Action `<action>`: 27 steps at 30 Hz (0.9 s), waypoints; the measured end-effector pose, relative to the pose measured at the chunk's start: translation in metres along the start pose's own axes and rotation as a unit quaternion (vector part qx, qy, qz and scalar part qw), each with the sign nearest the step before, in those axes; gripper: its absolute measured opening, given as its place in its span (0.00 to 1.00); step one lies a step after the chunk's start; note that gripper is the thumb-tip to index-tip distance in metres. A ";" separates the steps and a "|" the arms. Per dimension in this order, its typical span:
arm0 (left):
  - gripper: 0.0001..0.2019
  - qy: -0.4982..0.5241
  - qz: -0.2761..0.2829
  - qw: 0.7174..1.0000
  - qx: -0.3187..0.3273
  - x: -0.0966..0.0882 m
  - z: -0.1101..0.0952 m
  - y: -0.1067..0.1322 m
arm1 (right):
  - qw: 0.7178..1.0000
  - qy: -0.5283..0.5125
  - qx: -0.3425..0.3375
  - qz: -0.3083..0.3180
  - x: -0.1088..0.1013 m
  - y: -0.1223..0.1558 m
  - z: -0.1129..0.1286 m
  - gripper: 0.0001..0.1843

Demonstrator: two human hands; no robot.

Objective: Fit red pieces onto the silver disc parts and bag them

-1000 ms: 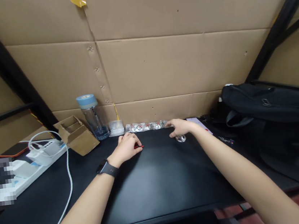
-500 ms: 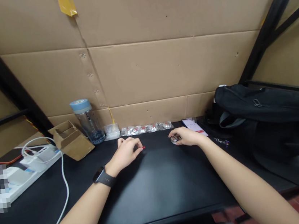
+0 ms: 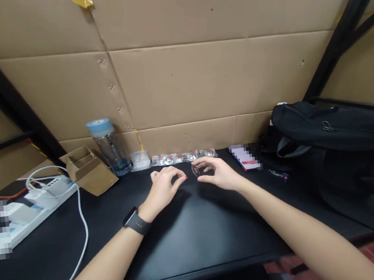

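Note:
My left hand [image 3: 165, 184], with a dark watch [image 3: 136, 220] on the wrist, pinches a small red piece [image 3: 186, 177] between thumb and forefinger; its kind is too small to make out. Facing it, my right hand [image 3: 219, 173] grips a round, shiny, dark-patterned disc [image 3: 196, 170] at its edge, tilted almost upright. A narrow gap separates the red piece from the disc. Both hands are raised a little above the black desk [image 3: 198, 234]. Behind them, several small clear packets [image 3: 179, 158] with round silvery and red contents lie in a row along the cardboard wall.
On the left are a white power strip [image 3: 23, 228] with a cable, an opened cardboard box [image 3: 92, 174] and a blue-lidded bottle [image 3: 108, 149]. A phone [image 3: 246, 157], a small keychain [image 3: 280, 174] and a black backpack [image 3: 338, 148] lie on the right.
My right hand has lifted the disc off the desk and moved it left, tilting it up. My left hand has shifted slightly right with the red piece.

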State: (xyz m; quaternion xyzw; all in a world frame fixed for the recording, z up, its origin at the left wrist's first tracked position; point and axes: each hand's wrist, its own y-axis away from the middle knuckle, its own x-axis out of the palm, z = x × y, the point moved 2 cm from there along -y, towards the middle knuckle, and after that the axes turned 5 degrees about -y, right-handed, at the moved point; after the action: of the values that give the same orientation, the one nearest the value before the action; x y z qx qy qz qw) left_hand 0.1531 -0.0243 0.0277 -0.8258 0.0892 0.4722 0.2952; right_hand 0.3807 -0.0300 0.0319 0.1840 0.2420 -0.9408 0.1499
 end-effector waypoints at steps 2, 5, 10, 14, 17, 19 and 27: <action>0.10 0.013 -0.026 1.000 -0.004 0.001 -0.003 0.001 | 0.997 -0.072 -0.007 -0.028 0.018 0.001 0.003 0.28; 0.08 0.033 -0.058 0.998 0.002 0.004 -0.005 0.003 | 0.989 -0.141 -0.005 -0.045 0.036 0.004 0.004 0.30; 0.08 0.024 -0.072 0.997 -0.008 0.006 -0.005 0.005 | 0.982 -0.177 0.003 -0.058 0.043 0.006 0.001 0.29; 0.07 0.016 -0.079 0.997 -0.004 0.005 -0.006 0.005 | 0.983 -0.177 0.008 -0.055 0.042 0.007 0.002 0.29; 0.07 0.009 -0.084 0.996 0.001 0.004 -0.008 0.006 | 0.981 -0.185 0.018 -0.055 0.043 0.007 0.001 0.31; 0.07 -0.006 -0.086 0.996 0.005 0.004 -0.010 0.006 | 0.978 -0.199 0.022 -0.055 0.045 0.008 0.000 0.34; 0.04 -0.082 -0.127 0.987 0.045 0.004 -0.016 0.009 | 0.988 -0.148 0.035 -0.018 0.037 0.006 -0.006 0.26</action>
State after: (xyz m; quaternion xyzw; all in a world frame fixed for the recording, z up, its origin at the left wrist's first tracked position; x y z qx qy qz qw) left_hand 0.1626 -0.0403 0.0271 -0.7745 -0.0200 0.4926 0.3965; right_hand 0.3519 -0.0389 0.0093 0.0430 0.1874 -0.9681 0.1609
